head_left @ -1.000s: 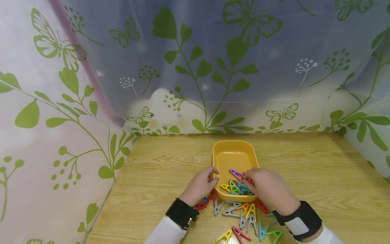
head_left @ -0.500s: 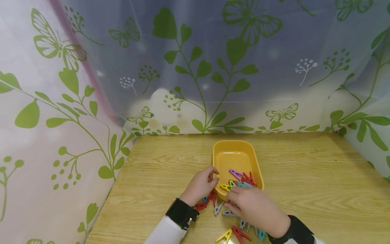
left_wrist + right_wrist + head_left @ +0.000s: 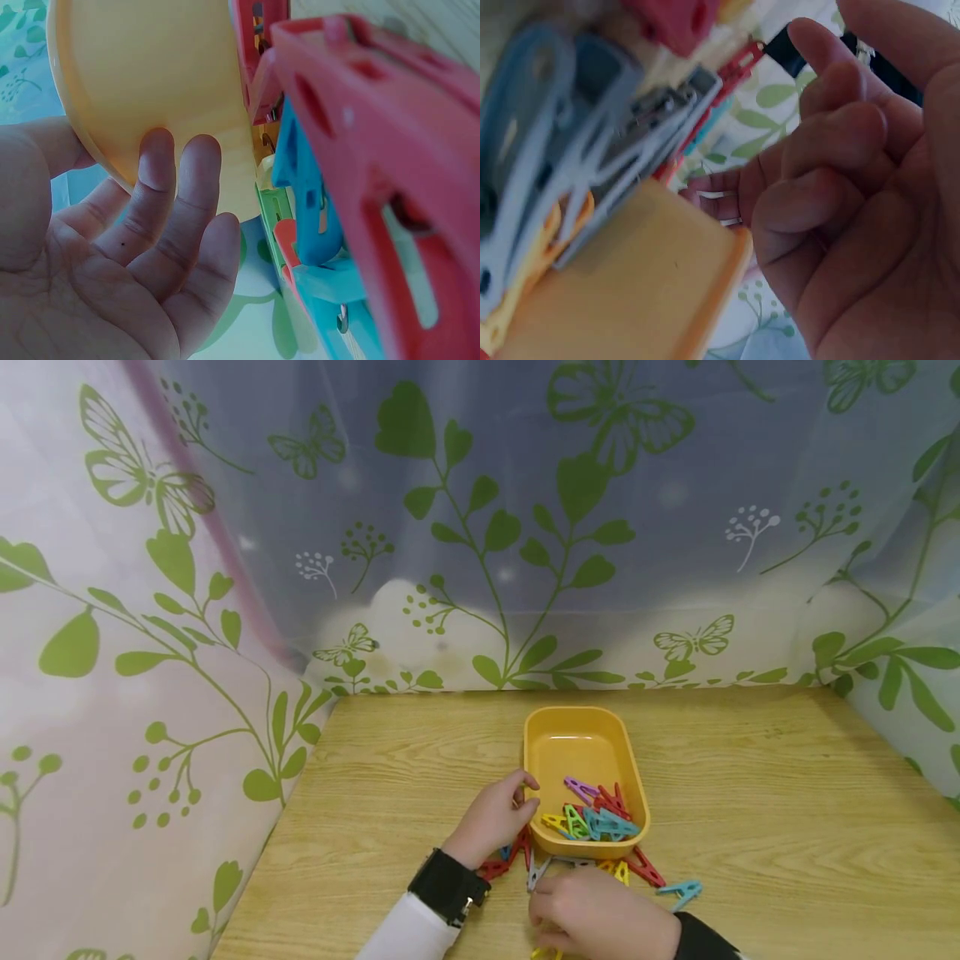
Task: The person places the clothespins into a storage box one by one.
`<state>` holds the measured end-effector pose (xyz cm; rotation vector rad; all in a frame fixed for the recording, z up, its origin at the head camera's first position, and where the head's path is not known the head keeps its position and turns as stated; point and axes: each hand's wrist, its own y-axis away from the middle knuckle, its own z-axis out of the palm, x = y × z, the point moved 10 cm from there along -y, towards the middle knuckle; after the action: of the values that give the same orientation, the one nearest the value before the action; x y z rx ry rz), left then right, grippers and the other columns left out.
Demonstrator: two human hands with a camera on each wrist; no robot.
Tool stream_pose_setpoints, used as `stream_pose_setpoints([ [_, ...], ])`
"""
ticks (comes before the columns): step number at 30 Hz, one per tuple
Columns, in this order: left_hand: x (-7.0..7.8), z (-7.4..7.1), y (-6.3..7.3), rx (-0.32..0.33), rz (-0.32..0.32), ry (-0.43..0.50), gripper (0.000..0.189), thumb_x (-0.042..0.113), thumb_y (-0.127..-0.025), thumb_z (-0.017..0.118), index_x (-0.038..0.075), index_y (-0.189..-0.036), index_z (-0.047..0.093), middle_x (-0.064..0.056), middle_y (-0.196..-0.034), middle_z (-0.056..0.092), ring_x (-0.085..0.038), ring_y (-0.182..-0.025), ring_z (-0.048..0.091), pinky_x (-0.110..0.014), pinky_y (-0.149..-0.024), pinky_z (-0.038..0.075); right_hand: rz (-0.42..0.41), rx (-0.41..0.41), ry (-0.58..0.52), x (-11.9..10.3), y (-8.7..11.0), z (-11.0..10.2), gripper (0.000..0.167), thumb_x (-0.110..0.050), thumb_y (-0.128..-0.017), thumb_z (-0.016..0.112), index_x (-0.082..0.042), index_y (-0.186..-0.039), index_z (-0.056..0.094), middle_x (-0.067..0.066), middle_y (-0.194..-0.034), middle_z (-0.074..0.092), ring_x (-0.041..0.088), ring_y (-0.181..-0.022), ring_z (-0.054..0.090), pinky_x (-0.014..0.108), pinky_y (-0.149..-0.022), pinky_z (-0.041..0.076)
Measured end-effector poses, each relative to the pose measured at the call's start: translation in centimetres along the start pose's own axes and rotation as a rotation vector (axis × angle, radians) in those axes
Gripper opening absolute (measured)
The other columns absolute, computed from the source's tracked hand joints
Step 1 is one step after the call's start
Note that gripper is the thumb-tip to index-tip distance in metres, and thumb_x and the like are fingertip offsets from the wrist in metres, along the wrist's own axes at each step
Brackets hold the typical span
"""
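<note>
My left hand [image 3: 491, 818] holds the left rim of the yellow plastic tray [image 3: 581, 743], thumb at the rim and several fingers [image 3: 199, 176] against the outer wall. Clothespins in purple [image 3: 581, 789], red [image 3: 615, 806], green [image 3: 576, 821] and teal [image 3: 611, 827] lie at the tray's near end. In front of the tray, my right hand [image 3: 600, 914] hovers low over loose clothespins, fingers loosely curled and nothing seen between them. A yellow clothespin [image 3: 547, 953] shows just below its fingertips. Grey clothespins [image 3: 525, 150] appear large and blurred in the right wrist view.
Right of the right hand lie a red clothespin [image 3: 647, 868] and a teal one [image 3: 681, 891]. More red clothespins [image 3: 495, 868] sit beside the left wrist. A patterned curtain [image 3: 480, 527] encloses the wooden table [image 3: 765, 793] at the back and sides.
My right hand has left the tray's inside and moved toward me, over the clothespins in front, leaving a red clothespin in the tray. The left hand keeps its place on the rim.
</note>
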<state>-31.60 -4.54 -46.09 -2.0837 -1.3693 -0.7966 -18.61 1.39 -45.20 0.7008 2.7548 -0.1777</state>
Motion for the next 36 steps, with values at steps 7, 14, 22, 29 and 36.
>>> stream_pose_setpoints([
  [7,-0.2,0.1,0.0,-0.008,-0.010,0.007,0.020,0.020,-0.102,0.065,0.010,-0.119,0.064,0.003,-0.078,0.052,-0.007,-0.058,0.045,-0.022,-0.053,0.036,-0.041,-0.009,0.075,-0.5,-0.3,1.5,0.018,-0.029,-0.096,0.071,-0.027,-0.080,0.065,-0.020,-0.073,0.044,-0.008,-0.062,0.036,0.011,-0.058,0.031],
  [14,-0.3,0.1,0.0,-0.005,-0.015,0.004,0.019,0.021,-0.102,0.065,0.012,-0.119,0.064,0.003,-0.077,0.051,-0.006,-0.057,0.045,-0.022,-0.053,0.036,-0.066,-0.015,0.104,-0.8,-0.3,1.9,0.018,-0.025,-0.095,0.072,-0.026,-0.079,0.065,-0.018,-0.072,0.044,-0.008,-0.060,0.036,0.010,-0.056,0.029],
  [22,-0.2,0.2,0.0,-0.006,-0.011,0.004,0.020,0.020,-0.102,0.065,0.010,-0.119,0.064,0.003,-0.076,0.051,-0.007,-0.056,0.045,-0.022,-0.052,0.036,-0.056,-0.017,0.103,-0.8,-0.5,1.8,0.018,-0.025,-0.096,0.071,-0.026,-0.079,0.065,-0.019,-0.072,0.044,-0.008,-0.060,0.036,0.010,-0.056,0.030],
  [29,-0.1,0.1,0.0,-0.004,-0.005,0.002,0.020,0.019,-0.102,0.065,0.009,-0.119,0.064,0.002,-0.078,0.052,-0.008,-0.057,0.045,-0.022,-0.053,0.036,-0.050,0.025,0.110,-1.0,-0.4,0.6,0.015,-0.025,-0.098,0.070,-0.025,-0.084,0.065,-0.020,-0.075,0.049,-0.008,-0.064,0.041,0.010,-0.060,0.034],
  [36,0.0,0.1,0.0,-0.002,-0.006,0.012,0.019,0.017,-0.102,0.065,0.010,-0.119,0.064,0.002,-0.078,0.051,-0.008,-0.058,0.045,-0.022,-0.053,0.036,-0.048,0.244,0.178,-1.2,0.2,-2.6,0.014,-0.026,-0.095,0.075,-0.024,-0.090,0.062,-0.018,-0.078,0.050,-0.005,-0.068,0.043,0.010,-0.066,0.036],
])
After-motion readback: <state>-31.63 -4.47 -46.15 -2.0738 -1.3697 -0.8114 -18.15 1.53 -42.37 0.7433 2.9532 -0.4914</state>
